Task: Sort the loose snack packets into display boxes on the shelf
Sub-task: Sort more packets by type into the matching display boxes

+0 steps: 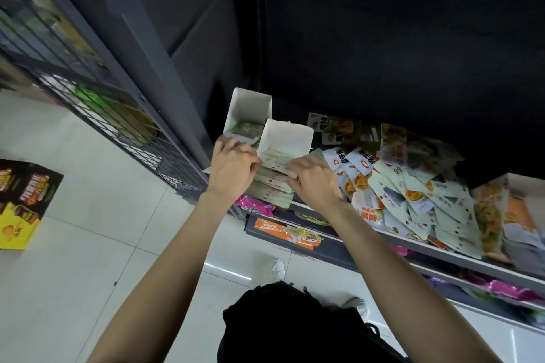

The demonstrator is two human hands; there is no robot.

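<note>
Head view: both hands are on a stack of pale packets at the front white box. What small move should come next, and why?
Probably push the stack of pale packets further into the front white box. Left hand and right hand grip it from either side, and much of it juts out past the shelf edge. The loose pile waits alongside.

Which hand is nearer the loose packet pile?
Right. The right hand sits beside the loose packet pile, at its left edge; the left hand is farther off, past the white display box.
</note>
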